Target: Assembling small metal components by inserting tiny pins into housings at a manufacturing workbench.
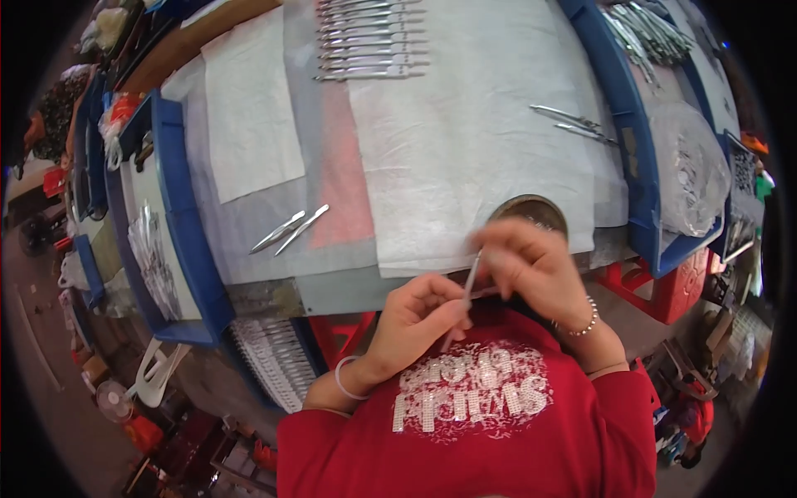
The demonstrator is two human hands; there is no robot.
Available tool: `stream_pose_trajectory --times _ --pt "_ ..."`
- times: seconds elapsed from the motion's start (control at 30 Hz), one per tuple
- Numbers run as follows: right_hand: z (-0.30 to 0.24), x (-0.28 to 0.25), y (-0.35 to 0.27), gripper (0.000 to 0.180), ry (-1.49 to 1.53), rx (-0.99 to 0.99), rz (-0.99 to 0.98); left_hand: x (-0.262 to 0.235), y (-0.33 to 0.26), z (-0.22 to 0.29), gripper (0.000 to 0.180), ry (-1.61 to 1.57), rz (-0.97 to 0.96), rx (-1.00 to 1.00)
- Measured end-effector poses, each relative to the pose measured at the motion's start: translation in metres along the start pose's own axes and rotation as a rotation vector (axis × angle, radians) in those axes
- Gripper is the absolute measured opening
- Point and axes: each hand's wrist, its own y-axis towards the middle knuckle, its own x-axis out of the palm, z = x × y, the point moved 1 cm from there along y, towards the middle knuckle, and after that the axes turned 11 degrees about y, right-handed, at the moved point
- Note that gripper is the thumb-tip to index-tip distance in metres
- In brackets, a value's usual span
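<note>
We see the left hand point(419, 319) in the lower middle of the frame, thumb and fingers pinched together on a slim metal piece point(471, 282) that stands roughly upright there. The right hand point(535, 270) is just beside it, fingers curled near its upper end; blur keeps us from telling whether they grip it. Behind that hand we see a round bowl point(531, 198). Silver tools point(374, 41) lie in a row at upper centre, on white sheeting point(481, 141).

Worktable point(340, 292) spread with pale sheets point(481, 149), row of slim metal tools point(369, 44), two loose pairs point(281, 231), round dish point(531, 198).
</note>
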Motion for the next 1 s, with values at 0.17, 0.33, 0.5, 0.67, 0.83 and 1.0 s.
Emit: stream_pose_trajectory --times 0.17,0.33,0.5,0.67,0.83,1.0 --pt "-0.048 -0.07 0.038 0.012 -0.991 -0.72 0.493 -0.007 -0.009 0.004 0.006 0.021 0.217 0.169" --pt "-0.044 -0.098 0.069 0.003 -1.546 -0.698 0.427 -0.015 -0.028 0.008 0.009 0.028 0.363 0.259" --pt "-0.062 -0.083 0.053 0.008 -1.539 -0.675 0.426 -0.018 -0.044 0.01 0.01 0.052 0.386 0.32" --pt "-0.078 -0.046 -0.025 0.013 -1.094 -0.74 0.318 -0.008 -0.037 0.016 0.02 -0.005 0.203 0.521" --pt "-0.059 -0.004 -0.057 0.011 -0.505 -0.471 -0.17 0.015 -0.029 0.022 0.025 0.186 0.258 0.359" --pt "-0.027 0.024 -0.052 0.012 -0.367 -0.469 -0.145 0.027 -0.015 0.015 0.02 0.276 0.085 0.488"
